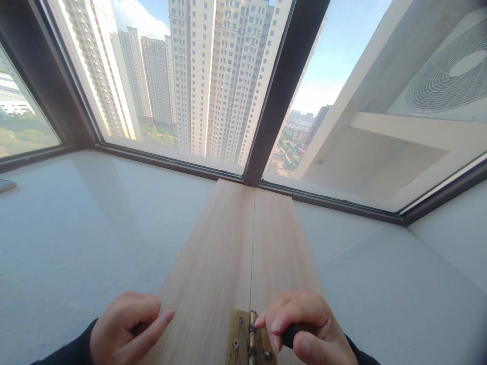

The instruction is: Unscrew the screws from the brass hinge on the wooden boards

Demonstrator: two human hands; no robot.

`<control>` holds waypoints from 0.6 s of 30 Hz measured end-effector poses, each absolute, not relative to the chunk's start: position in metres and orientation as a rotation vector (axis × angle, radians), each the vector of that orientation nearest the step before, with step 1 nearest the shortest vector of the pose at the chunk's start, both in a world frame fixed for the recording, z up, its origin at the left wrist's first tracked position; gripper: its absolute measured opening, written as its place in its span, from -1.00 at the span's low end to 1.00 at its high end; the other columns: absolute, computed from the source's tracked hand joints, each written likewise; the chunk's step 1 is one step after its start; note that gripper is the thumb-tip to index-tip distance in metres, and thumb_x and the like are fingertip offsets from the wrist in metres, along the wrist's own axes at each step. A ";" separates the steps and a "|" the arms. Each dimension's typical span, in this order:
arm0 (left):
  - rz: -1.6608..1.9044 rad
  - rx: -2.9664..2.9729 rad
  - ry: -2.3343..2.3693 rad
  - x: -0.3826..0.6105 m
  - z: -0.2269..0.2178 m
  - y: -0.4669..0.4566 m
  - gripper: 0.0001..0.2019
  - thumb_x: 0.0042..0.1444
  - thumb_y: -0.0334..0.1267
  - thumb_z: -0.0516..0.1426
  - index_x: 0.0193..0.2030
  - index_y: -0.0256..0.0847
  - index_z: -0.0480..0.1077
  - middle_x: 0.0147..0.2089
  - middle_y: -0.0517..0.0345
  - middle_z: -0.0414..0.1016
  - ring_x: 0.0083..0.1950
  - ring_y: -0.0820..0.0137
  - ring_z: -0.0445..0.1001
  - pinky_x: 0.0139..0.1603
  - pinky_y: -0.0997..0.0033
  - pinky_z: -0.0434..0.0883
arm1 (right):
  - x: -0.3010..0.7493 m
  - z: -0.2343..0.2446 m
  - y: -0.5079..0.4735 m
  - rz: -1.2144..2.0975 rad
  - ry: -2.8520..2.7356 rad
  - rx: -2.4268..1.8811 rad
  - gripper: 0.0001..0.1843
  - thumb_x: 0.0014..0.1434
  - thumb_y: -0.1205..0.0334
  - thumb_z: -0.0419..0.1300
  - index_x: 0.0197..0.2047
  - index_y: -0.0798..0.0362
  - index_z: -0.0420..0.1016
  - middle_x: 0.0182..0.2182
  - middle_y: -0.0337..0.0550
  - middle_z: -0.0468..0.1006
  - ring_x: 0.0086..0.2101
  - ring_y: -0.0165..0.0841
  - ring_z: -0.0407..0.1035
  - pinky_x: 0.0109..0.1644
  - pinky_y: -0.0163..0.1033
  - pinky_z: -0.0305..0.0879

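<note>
A brass hinge [252, 337] joins two pale wooden boards, the left board [207, 258] and the right board [279, 243], along their seam. Two screws sit in its left leaf; on the right leaf a screw [267, 355] stands partly proud. My right hand [310, 329] is closed around the black handle of what looks like a screwdriver [289, 335], over the right leaf. Its shaft and tip are hidden. At the left board's edge, my left hand [127, 327] is loosely curled with the thumb stretched out; whatever its palm may hold is hidden.
The boards lie on a white speckled ledge [95, 233] and reach the dark window frame [253, 175]. At the far left edge is part of a flat object [6, 185]. Tall buildings [220, 76] and an outdoor fan unit [452, 66] show through the glass.
</note>
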State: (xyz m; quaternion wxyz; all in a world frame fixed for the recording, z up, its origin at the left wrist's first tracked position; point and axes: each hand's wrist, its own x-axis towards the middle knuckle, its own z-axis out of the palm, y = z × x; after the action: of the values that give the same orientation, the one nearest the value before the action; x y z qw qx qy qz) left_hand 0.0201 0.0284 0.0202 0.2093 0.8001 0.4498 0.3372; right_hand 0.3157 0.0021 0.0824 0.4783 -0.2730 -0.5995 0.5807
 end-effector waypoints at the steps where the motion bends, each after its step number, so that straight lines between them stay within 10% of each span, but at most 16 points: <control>1: 0.943 2.229 1.253 0.021 0.020 0.028 -0.60 0.26 -0.24 -0.11 -0.57 -0.19 -0.20 -0.55 0.31 -0.27 -0.57 0.54 -0.15 -0.50 0.39 -0.10 | 0.312 0.082 0.001 1.431 -1.449 -0.641 -0.76 0.11 0.04 0.24 -0.22 -0.05 0.63 -0.55 -0.14 0.48 -0.45 -0.32 0.39 -0.29 -0.17 0.27; 6: 0.930 2.210 1.271 0.020 0.019 0.028 -0.60 0.26 -0.22 -0.12 -0.57 -0.19 -0.20 -0.55 0.31 -0.28 -0.57 0.54 -0.15 -0.50 0.38 -0.10 | 0.303 0.079 -0.005 1.574 -1.214 -0.609 -0.67 0.18 0.09 0.09 -0.50 0.06 0.51 -0.67 -0.28 0.21 -0.61 -0.48 0.06 -0.48 -0.31 0.02; 12: 0.905 2.146 1.257 0.018 0.017 0.028 -0.58 0.27 -0.18 -0.11 -0.58 -0.19 -0.19 -0.55 0.31 -0.27 -0.56 0.54 -0.17 -0.50 0.38 -0.12 | 0.315 0.080 -0.002 1.711 -1.158 -0.539 -0.74 0.04 0.01 0.19 -0.35 0.00 0.27 -0.61 -0.37 0.09 -0.56 -0.47 -0.06 -0.41 -0.29 -0.07; 18: 0.907 2.164 1.250 0.018 0.018 0.028 -0.59 0.27 -0.19 -0.12 -0.58 -0.20 -0.19 -0.55 0.31 -0.27 -0.56 0.54 -0.16 -0.49 0.39 -0.11 | 0.322 0.079 0.004 1.564 -1.270 -0.582 -0.78 0.05 0.04 0.27 -0.34 -0.01 0.41 -0.44 -0.22 0.36 -0.37 -0.37 0.28 -0.23 -0.20 0.15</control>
State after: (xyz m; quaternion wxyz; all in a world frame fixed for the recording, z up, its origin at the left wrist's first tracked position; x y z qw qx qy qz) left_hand 0.0182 0.0284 0.0184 0.2393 0.7903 0.4566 0.3312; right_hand 0.3223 0.0043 0.0787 0.4989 -0.2407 -0.5247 0.6464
